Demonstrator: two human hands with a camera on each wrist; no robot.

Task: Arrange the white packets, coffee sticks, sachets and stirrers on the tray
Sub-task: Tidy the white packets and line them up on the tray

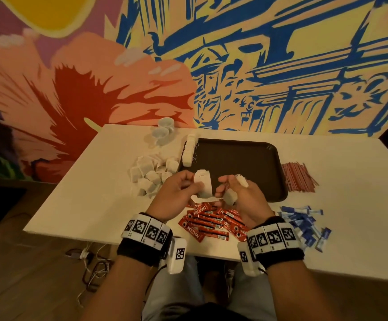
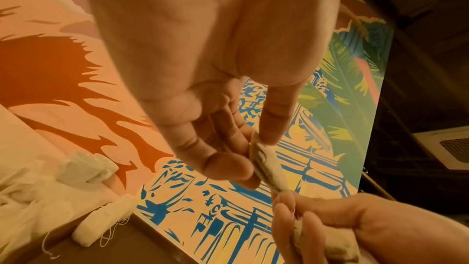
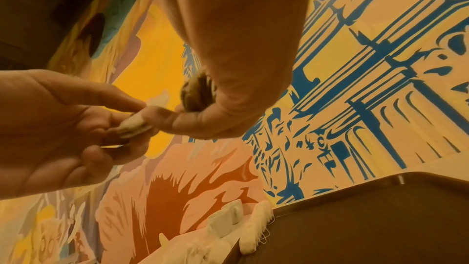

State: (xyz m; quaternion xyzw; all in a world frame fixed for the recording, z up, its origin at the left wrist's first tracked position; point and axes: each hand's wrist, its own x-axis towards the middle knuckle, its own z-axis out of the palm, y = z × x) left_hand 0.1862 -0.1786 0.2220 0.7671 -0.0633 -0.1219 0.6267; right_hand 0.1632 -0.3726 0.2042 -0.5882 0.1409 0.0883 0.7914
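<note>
Matt dark plastic tray (image 1: 246,158), smooth white table (image 1: 109,181), soft fibrous paper packets (image 1: 149,174) with thread, glossy red coffee sticks (image 1: 206,221), glazed ceramic cups (image 1: 162,130).

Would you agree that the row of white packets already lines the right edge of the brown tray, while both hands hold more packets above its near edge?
Not quite: the head view shows the row of white packets lining the left edge of the brown tray, not the right. The left hand and right hand do hold packets above its near edge.

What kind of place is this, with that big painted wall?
Probably a café or hotel break corner: a bright mural behind a white table, white cups, a brown serving tray and Nescafé coffee sticks.
</note>
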